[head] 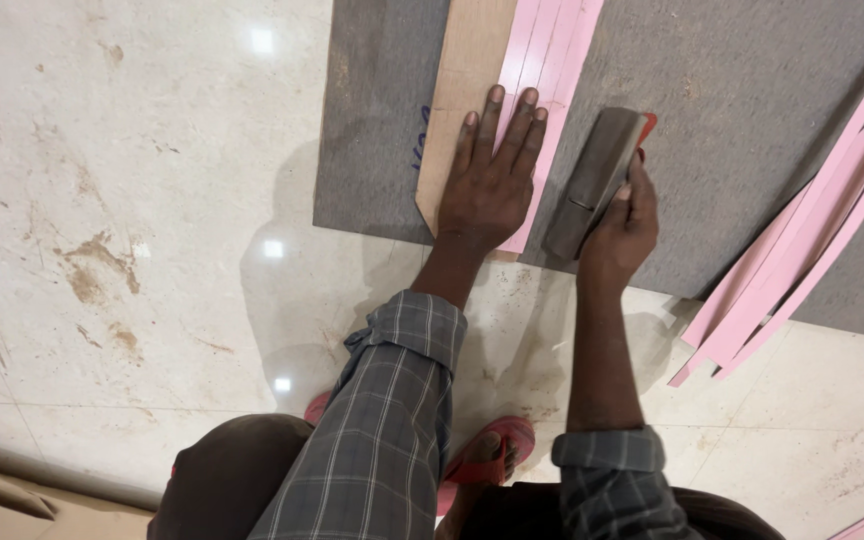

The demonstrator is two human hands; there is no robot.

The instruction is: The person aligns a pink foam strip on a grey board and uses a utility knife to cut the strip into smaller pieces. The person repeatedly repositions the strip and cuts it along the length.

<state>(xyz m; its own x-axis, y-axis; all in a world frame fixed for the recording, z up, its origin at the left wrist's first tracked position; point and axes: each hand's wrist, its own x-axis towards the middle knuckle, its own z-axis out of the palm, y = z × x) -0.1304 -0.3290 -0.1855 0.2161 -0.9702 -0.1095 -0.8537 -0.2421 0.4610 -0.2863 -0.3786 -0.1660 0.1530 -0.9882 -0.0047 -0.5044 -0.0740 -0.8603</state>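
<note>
the left hand (489, 185) lies flat with its fingers spread and pressed down, partly on a long wooden straightedge (460, 100) and partly on a bundle of pink strips (550, 60) that runs alongside it. both the straightedge and these strips rest on a grey felt-like mat (752, 120) spread on the pale marble floor (132, 200). the right hand (622, 225) is wrapped closed around a dark block-shaped hand tool (595, 180) with a red tip at its far end, held tilted on the mat just to the right of the pink strips. a second heap of cut pink strips (802, 260) lies well apart at the right, slanting across the mat's edge and onto the floor. both forearms wear rolled grey checked sleeves (392, 420). a foot in a red sandal (492, 460) stands on the floor between the arms. no containers show in view. the floor has brown smears at the left.
</note>
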